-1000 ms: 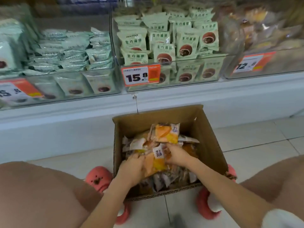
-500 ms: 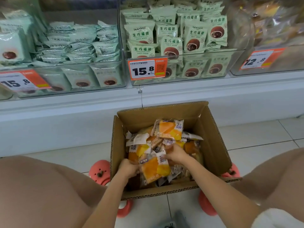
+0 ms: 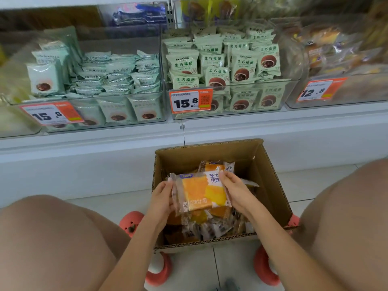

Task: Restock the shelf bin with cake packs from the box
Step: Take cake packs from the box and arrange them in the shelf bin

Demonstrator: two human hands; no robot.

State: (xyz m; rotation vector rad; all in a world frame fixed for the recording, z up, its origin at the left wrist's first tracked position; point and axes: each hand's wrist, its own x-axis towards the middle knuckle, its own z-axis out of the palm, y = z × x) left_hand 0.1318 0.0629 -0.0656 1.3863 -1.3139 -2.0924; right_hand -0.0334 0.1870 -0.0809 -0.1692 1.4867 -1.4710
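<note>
While both hands grasp it, one cake pack sits raised over the box. Left hand pinches its left edge; right hand clasps its right.

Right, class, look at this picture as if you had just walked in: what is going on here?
A person crouches on a shop floor before an open cardboard box full of orange cake packs. The left hand and right hand hold one cake pack by its two ends, above the others in the box. On the shelf behind stand clear bins of green-wrapped snacks with 15.8 price tags. The held pack has not yet gone to any bin.
</note>
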